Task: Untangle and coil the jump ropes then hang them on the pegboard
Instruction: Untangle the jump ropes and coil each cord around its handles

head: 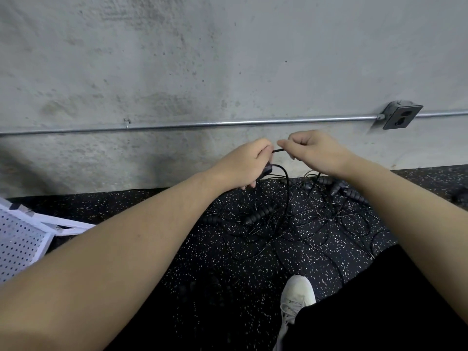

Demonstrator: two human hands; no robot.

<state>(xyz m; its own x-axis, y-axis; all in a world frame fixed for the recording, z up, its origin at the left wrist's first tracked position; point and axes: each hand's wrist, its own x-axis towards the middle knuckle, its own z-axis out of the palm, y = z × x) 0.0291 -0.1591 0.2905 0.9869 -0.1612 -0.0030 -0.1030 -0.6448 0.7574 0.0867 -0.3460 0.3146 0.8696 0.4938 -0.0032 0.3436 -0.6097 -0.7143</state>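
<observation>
A tangle of thin black jump ropes lies on the speckled floor, with ribbed black handles scattered in it. My left hand grips a black handle end, and a rope loops down from it. My right hand pinches a short stretch of the same black rope that runs between the two hands, held up in front of the wall. The white pegboard lies tilted at the far left edge, apart from both hands.
A grey concrete wall stands close ahead, with a metal conduit running across it to an outlet box at the right. My white shoe and a dark trouser leg fill the lower right.
</observation>
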